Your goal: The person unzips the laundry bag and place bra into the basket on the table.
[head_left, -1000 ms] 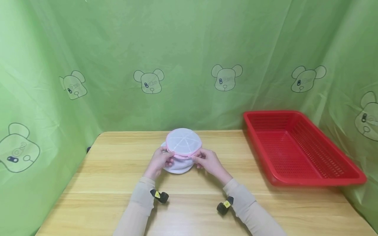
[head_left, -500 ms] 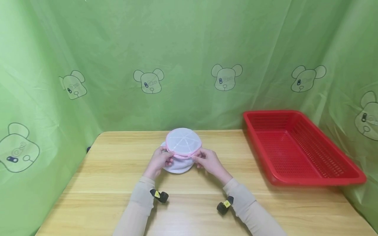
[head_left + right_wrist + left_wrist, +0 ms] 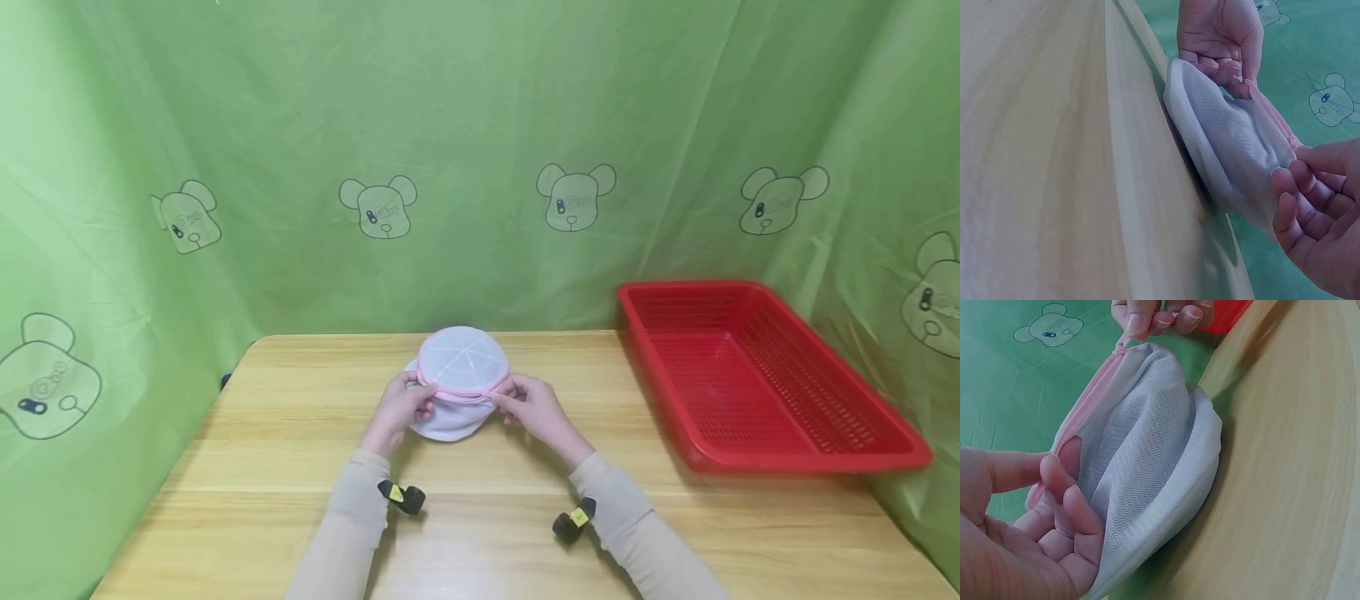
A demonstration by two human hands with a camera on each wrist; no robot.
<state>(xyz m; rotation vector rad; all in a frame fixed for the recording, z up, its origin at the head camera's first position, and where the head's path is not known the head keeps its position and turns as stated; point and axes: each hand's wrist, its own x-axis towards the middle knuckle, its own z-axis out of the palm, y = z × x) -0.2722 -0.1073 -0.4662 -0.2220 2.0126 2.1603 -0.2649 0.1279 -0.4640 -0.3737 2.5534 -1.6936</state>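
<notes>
A round white mesh laundry bag (image 3: 463, 358) with a pink zipper round its top stands on the table, its lower side bulging toward me. My left hand (image 3: 400, 406) pinches the pink zipper edge at the bag's near left, thumb on top, the other fingers curled against the mesh. On the near right my right hand (image 3: 534, 408) pinches the zipper's pull tab between thumb and index finger. Between the hands the pink zipper (image 3: 1088, 397) runs taut in the left wrist view. Sagging mesh folds (image 3: 1229, 125) hang below it in the right wrist view.
A red plastic basket (image 3: 675, 408) with slotted walls stands at the right of the wooden table (image 3: 300, 517). Green curtains (image 3: 480, 100) with printed bear heads enclose the back and both sides. Each sleeved wrist carries a small black camera (image 3: 408, 500).
Both hands keep their grip on the zipper. The bag and left hand have shifted slightly left, while the right hand has barely moved, so the hands are a little farther apart.
</notes>
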